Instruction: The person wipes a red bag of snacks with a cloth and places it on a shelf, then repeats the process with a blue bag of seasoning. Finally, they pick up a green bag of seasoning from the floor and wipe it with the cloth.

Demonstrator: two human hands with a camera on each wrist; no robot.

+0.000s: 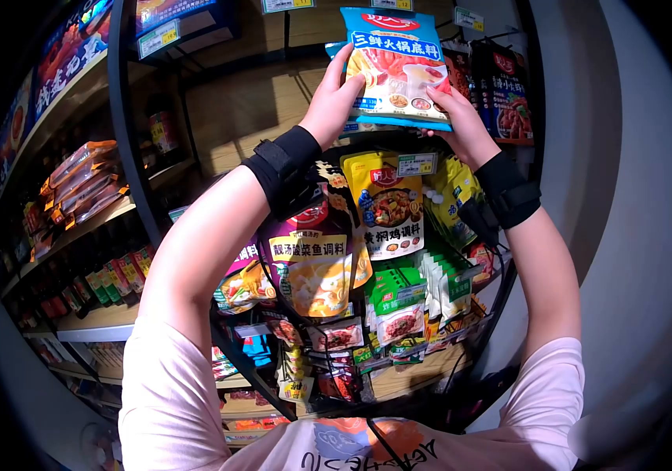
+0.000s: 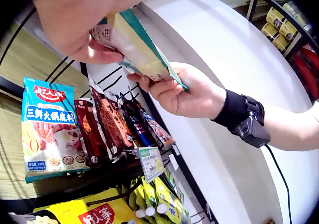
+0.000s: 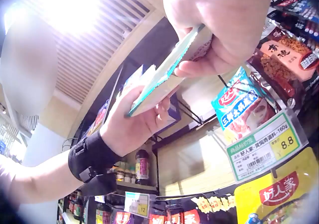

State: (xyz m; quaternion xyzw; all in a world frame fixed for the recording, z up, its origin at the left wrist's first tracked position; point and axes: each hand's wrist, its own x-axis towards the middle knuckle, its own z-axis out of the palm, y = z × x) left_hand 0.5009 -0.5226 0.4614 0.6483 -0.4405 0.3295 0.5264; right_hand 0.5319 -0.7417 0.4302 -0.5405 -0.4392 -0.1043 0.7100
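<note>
A blue-and-white seasoning packet (image 1: 399,67) with a red logo is held up by both hands before the upper shelf. The left hand (image 1: 334,102) grips its left edge, thumb on the front; the right hand (image 1: 462,122) pinches its lower right corner. In the left wrist view the packet (image 2: 137,47) is seen from its edge between the left hand (image 2: 84,19) and the right hand (image 2: 187,89). The right wrist view shows the packet (image 3: 162,77) edge-on too, with the left hand (image 3: 127,126) and the right hand (image 3: 219,29) at opposite ends.
A matching blue packet (image 2: 50,129) hangs on the rack beside dark red packets (image 2: 107,121). Below the hands hang a yellow pouch (image 1: 387,208) and a purple pouch (image 1: 310,267). Bottles (image 1: 108,275) stand on the left shelves; a white wall (image 1: 626,235) is at the right.
</note>
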